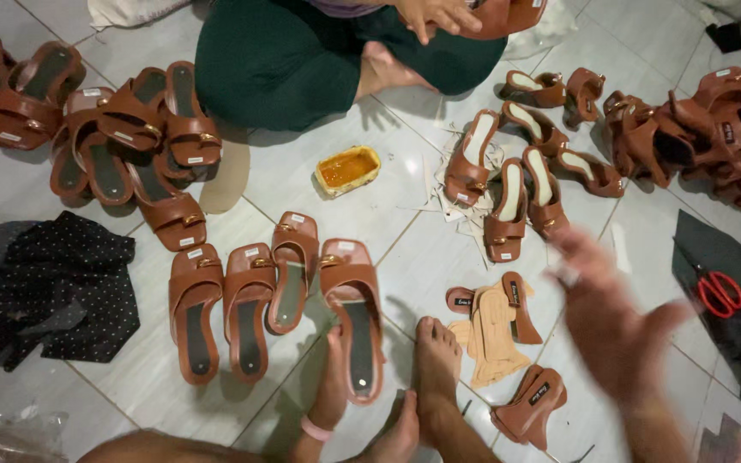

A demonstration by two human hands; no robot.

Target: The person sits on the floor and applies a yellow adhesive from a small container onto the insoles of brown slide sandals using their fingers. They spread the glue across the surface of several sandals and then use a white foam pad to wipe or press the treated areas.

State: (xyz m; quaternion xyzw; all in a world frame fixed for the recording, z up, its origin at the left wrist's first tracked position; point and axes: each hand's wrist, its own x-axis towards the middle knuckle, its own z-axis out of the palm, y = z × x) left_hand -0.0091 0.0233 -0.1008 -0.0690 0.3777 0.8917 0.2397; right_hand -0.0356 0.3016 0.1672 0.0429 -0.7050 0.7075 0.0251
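My left hand [331, 383], with a pink band at the wrist, grips the near left edge of a brown sandal [355, 309] with a dark insole that lies on the tiled floor. Three similar sandals [246, 300] lie in a row to its left. My right hand [615, 321] is blurred, hovers over the floor at the right with fingers spread and holds nothing. Between my hands are my bare foot [436, 364], a stack of tan insoles [495, 330] and a brown heel piece [529, 407].
A person in green trousers [285, 60] sits opposite, holding a brown shoe [508, 13]. A yellow tray of glue [347, 169] stands mid-floor. Shoe piles lie at left [113, 137] and right [705, 129], pale-lined sandals [516, 189] between. Red scissors [719, 291] and black dotted cloth [62, 283] flank me.
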